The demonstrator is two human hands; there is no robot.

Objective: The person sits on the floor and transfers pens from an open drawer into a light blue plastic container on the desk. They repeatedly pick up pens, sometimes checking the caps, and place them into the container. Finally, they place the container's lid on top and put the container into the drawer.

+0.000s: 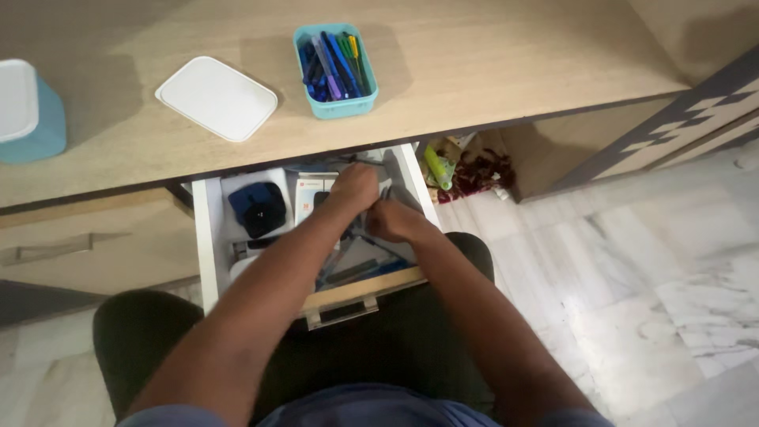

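Observation:
Both hands reach into an open white desk drawer (207, 237). My left hand (353, 187) is curled, knuckles up, near the drawer's back right, over a grey cable or cord. My right hand (393, 221) is closed just beside it, touching the same tangle of things; what each grips is hidden. In the drawer lie a dark blue computer mouse (258, 207), a white and orange box (307, 194), and several pens under my forearms.
On the wooden desk (490, 71) stand a teal tub of pens (335, 69), its white lid (217, 97) and a blue container with white lid (25, 111) at left. A bag and clutter (466, 170) sit under the desk. Marble floor lies to the right.

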